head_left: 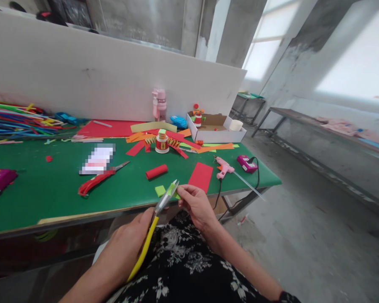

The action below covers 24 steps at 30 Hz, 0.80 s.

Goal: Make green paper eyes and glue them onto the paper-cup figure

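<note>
My left hand grips yellow-handled scissors, their blades pointing up and away over the table's front edge. Between the blades lies a small piece of light green paper. The fingertips of my right hand pinch that paper close to the blade tips. A separate light green paper square rests on the table just left of the blades. Beyond it sits a rolled red paper tube. A red paper rectangle lies past my right hand.
On the green table are red-handled scissors, a paper cup figure with folded strips, and a pink glue gun with a cord. Behind stand a pink bottle and a white box. Colourful pipe cleaners pile at left.
</note>
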{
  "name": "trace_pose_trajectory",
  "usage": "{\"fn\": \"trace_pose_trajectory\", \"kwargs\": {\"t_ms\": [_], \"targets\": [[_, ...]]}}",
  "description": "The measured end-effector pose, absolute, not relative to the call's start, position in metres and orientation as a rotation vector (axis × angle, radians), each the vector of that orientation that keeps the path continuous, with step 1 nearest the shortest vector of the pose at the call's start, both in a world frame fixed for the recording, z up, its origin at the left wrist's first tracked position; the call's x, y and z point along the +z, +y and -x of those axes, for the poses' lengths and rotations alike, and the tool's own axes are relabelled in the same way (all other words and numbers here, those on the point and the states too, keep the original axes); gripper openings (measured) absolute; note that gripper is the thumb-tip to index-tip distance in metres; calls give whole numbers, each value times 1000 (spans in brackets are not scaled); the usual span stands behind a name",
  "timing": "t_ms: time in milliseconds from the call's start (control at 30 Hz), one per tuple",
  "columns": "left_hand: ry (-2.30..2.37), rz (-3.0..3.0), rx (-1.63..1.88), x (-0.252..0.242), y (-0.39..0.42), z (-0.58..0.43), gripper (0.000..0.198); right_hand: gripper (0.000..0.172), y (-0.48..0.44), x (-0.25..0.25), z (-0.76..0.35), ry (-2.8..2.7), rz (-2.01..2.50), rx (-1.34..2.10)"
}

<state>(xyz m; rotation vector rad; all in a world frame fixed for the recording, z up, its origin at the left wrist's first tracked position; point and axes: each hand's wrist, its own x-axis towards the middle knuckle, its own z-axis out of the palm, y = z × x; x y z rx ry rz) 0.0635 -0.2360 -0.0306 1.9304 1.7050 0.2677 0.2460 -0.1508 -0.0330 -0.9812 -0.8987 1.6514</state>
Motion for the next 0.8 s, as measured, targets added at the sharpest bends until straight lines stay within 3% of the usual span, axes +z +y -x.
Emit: {"fn": "trace_pose_trajectory", "kwargs": {"t_ms": [300,800], "targets": [[1598,-1906,405,-31,-233,-72,45,41,-153,-33,-239,-800,902,1703],[1610,-1963,429,-37,-231,-76,48,36,-151,-36,-240,-825,951,1689]]}}
